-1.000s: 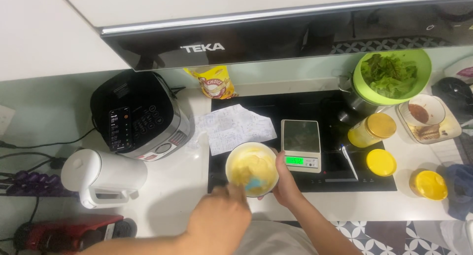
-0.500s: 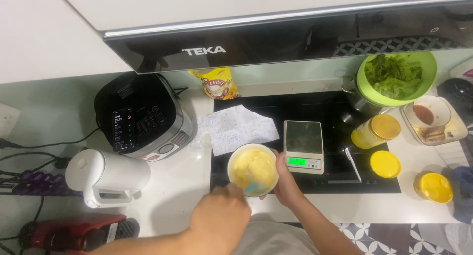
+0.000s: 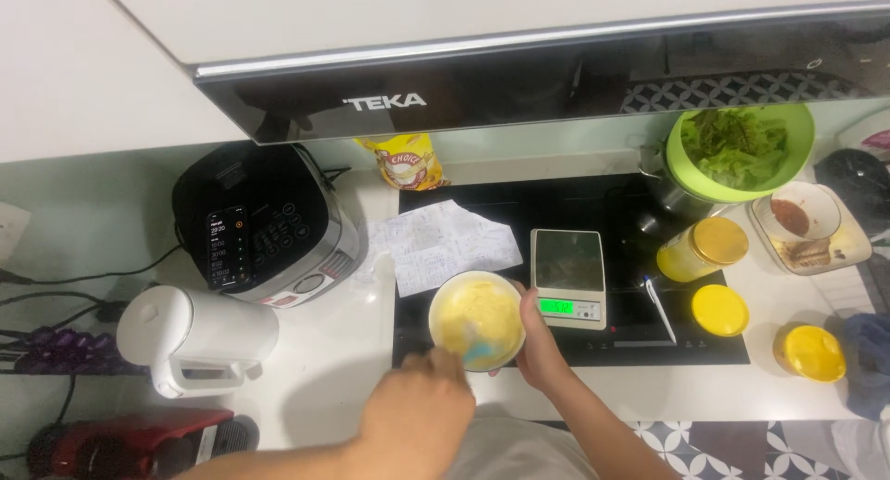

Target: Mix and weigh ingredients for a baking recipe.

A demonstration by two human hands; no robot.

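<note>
The bowl (image 3: 476, 319) of soft yellow batter sits near the bench's front edge, left of the scale (image 3: 568, 276). The right hand (image 3: 540, 346) clamps its rim; the left hand's (image 3: 417, 413) fingers close on a stirring tool. It looks light, best held by its wall.

1. I see a small grey kitchen scale (image 3: 568, 278) just beside my right hand (image 3: 540, 346), on its far side; its narrow screen glows green along the near edge.
2. A crumpled white printed paper sheet (image 3: 445, 244) lies beyond my left hand (image 3: 417, 423).
3. A yellow snack packet (image 3: 404, 162) with a red round label stands further back, against the wall.
4. Far to the left of my left hand, a black cooker (image 3: 264, 225) shows a dark lit screen.
</note>
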